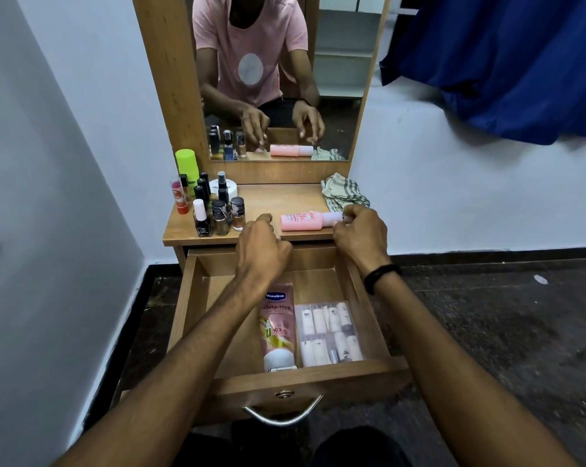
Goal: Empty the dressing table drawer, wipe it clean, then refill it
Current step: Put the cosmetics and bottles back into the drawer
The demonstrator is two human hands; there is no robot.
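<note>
The wooden drawer (197,298) is pulled open below me. Inside lie a pink Vaseline tube (277,326) and a clear pouch of small white bottles (328,333). On the dressing table top (271,197) a pink bottle (301,221) lies on its side, and my right hand (360,235) pinches its pale cap end. My left hand (263,246) hovers at the tabletop's front edge beside the nail polish bottles (219,217), fingers curled down. The mirror (284,79) shows a small pale item at its fingertips.
A green bottle (187,163), a white jar (225,187) and several dark small bottles crowd the table's left side. A checked cloth (343,193) lies at the back right. A blue curtain (507,62) hangs at the right. White walls flank the table, over dark floor.
</note>
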